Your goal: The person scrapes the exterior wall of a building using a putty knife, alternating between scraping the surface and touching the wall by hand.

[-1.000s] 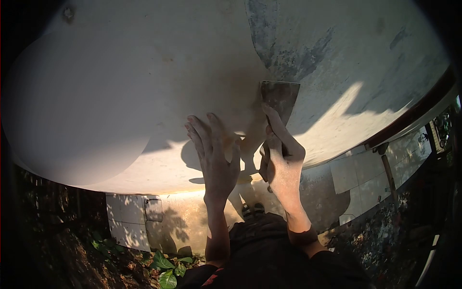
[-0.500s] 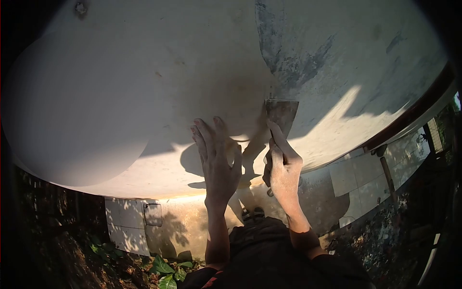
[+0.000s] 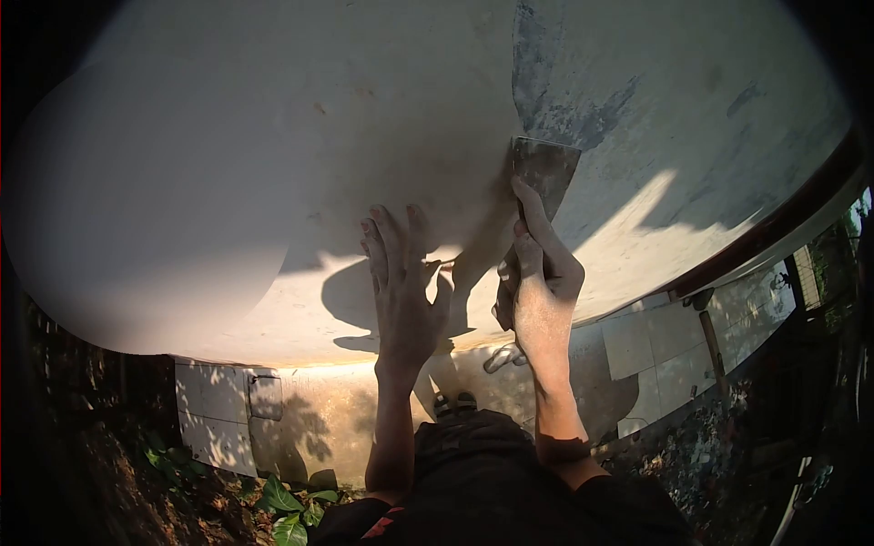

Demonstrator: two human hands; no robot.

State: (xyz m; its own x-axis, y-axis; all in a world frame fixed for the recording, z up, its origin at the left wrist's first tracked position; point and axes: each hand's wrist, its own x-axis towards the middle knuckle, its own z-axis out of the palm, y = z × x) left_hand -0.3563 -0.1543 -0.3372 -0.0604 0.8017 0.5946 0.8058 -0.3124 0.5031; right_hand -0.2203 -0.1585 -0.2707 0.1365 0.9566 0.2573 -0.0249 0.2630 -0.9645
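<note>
A flat metal scraper (image 3: 549,170) rests with its broad edge against a pale wall (image 3: 410,118), beside a dark, rough patch (image 3: 555,105). Its lower part is gripped by my right hand (image 3: 543,273), the index finger stretched along the blade and the other fingers curled under. Left of it, my left hand (image 3: 405,291) has its fingers spread and holds nothing. The fingertips lie at or very near the wall; exact contact is hard to tell. Pale dust covers both hands.
A dark red band (image 3: 774,218) runs along the wall's right edge. Below are a paved floor (image 3: 341,400), light tiles (image 3: 211,391), green leaves (image 3: 280,496) and my feet (image 3: 455,401). A pale looped object (image 3: 503,358) lies near the wall's base. Sunlight and shadows cross the wall.
My right hand and the scraper have moved up the wall and slightly right, to the edge of the dark patch. My left hand has shifted slightly up and left. The view has shifted a little.
</note>
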